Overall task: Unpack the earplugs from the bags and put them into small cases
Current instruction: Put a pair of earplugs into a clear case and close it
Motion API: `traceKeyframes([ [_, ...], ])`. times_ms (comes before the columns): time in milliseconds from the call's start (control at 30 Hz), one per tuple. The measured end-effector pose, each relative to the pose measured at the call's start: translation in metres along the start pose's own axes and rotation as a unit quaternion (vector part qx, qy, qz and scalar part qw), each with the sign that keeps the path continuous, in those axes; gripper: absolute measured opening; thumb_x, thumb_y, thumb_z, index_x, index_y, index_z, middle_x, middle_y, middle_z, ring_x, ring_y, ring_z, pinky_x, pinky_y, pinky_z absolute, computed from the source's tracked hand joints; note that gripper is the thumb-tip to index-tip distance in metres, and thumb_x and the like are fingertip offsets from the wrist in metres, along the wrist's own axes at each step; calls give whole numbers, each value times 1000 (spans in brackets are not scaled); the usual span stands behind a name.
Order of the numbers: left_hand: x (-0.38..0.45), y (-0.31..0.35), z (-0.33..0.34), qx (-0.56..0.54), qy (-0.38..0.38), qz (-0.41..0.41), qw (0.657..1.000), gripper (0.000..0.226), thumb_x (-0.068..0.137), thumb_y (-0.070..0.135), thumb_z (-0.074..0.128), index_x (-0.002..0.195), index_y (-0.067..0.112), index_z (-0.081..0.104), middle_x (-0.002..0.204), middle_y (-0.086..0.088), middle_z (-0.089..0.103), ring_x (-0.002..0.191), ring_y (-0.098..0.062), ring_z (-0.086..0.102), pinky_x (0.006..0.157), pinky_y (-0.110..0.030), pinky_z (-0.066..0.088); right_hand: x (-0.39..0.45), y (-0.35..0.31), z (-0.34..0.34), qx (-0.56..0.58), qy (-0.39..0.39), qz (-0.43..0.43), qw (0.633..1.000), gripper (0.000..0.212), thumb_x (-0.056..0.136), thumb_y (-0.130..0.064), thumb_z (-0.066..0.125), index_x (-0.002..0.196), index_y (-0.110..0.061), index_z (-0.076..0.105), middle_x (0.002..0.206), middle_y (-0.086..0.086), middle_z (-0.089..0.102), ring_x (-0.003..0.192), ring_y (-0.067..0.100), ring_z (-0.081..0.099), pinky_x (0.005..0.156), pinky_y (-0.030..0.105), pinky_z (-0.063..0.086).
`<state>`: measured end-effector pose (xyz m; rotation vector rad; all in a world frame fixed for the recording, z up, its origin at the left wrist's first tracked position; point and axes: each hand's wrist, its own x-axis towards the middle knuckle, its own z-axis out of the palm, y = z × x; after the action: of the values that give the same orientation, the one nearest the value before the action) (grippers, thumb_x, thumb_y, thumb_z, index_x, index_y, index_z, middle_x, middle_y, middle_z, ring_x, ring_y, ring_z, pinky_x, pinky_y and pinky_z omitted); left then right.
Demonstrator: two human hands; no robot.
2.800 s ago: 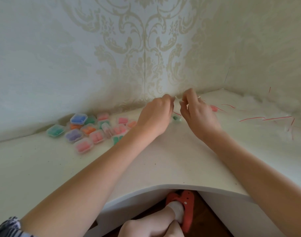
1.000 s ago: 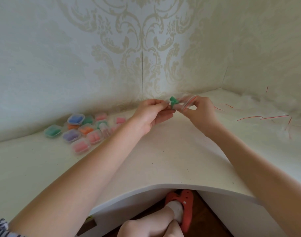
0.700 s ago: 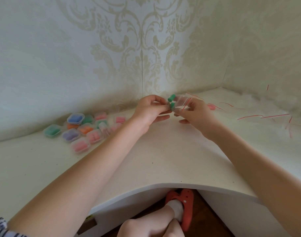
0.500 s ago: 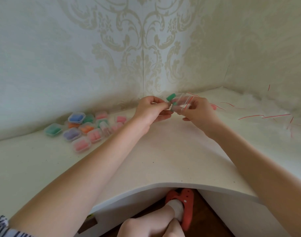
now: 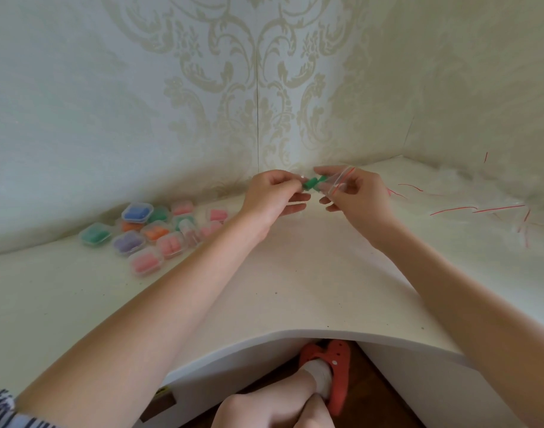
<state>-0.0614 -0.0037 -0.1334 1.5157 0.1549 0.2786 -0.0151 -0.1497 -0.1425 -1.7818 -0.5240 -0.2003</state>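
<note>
Bare forearms, a blue-and-white striped sleeve [image 5: 2, 409], a white sock [image 5: 321, 373] and a red-orange clog [image 5: 338, 375].

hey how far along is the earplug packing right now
Done: a cluster of filled cases sits at the left of the desk. In hand: the left hand pinches green earplugs at the mouth of a small bag held by the right hand. Left: casing them; whether the bag pile at right holds more is unclear.

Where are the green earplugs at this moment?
In the head view, the green earplugs are held above the table, pinched by the left hand, beside the clear bag in the right hand.
</note>
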Motion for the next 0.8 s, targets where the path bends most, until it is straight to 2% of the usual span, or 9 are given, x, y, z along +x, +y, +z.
traceKeyframes([
  [133, 0, -4, 0, 7, -11, 21, 1000, 3, 85, 3, 68, 83, 5, 66, 80, -8, 68, 67, -11, 69, 65, -20, 57, -3, 1, 1, -34, -72, -25, 996, 25, 89, -6, 61, 93, -29, 68, 97, 2, 70, 59, 4, 60, 67, 22, 57],
  [267, 4, -9, 0, -39, 21, -3, 999, 9, 86, 3, 66, 81, 4, 60, 77, -11, 66, 61, -12, 68, 64, -21, 58, -1, 5, 2, -73, -70, -22, 995, 23, 85, -13, 69, 109, -15, 72, 83, -7, 70, 61, 8, 60, 72, 29, 58],
  [400, 9, -7, 3, -164, 27, -68, 984, 10, 93, 0, 54, 83, 0, 55, 76, -12, 61, 56, -13, 66, 62, -23, 59, -2, 4, 2, -66, -24, -77, 995, 19, 83, -16, 73, 102, -18, 72, 62, -31, 62, 60, 9, 53, 61, 12, 48],
  [433, 9, -6, 3, -193, 28, -84, 977, 11, 94, -1, 51, 84, -1, 54, 76, -13, 60, 54, -14, 66, 60, -23, 59, -3, 3, 3, -74, -19, -87, 993, 18, 83, -15, 73, 101, -20, 72, 59, -34, 59, 61, 9, 52, 62, 12, 47],
  [533, 9, -5, 5, -223, 35, -109, 968, 17, 96, -1, 47, 80, -1, 54, 72, -13, 57, 49, -14, 65, 59, -24, 59, 0, 4, 4, -97, -23, -98, 990, 11, 84, -11, 70, 92, -18, 71, 70, -23, 63, 68, 19, 55, 71, 36, 55],
  [567, 8, -4, 5, -225, 37, -113, 967, 19, 96, -1, 47, 79, -1, 54, 71, -12, 57, 48, -14, 64, 58, -24, 59, 0, 4, 3, -115, -36, -108, 987, 11, 85, -9, 68, 85, -20, 67, 77, -19, 63, 70, 21, 58, 71, 39, 54],
  [667, 8, -4, 3, -219, 34, -113, 969, 21, 97, -1, 46, 77, -1, 53, 70, -12, 56, 48, -14, 65, 57, -24, 59, 1, 4, 1, -221, -74, -163, 959, 25, 89, -13, 64, 73, -28, 52, 88, -7, 65, 79, 27, 60, 66, 26, 47],
  [733, 8, -4, 3, -211, 22, -105, 972, 21, 97, -1, 44, 78, -1, 53, 70, -11, 55, 49, -15, 65, 57, -25, 59, 4, 4, -3, -349, -94, -159, 919, 5, 93, -27, 59, 92, -22, 58, 91, -2, 65, 78, 20, 57, 51, 12, 38],
  [800, 8, -3, 4, -200, 13, -93, 975, 23, 98, -1, 42, 77, 0, 52, 69, -11, 54, 48, -13, 65, 57, -24, 59, 4, 6, -7, -419, -89, -166, 888, 21, 96, -33, 52, 108, -17, 55, 96, 0, 62, 79, 16, 52, 46, 11, 32],
])
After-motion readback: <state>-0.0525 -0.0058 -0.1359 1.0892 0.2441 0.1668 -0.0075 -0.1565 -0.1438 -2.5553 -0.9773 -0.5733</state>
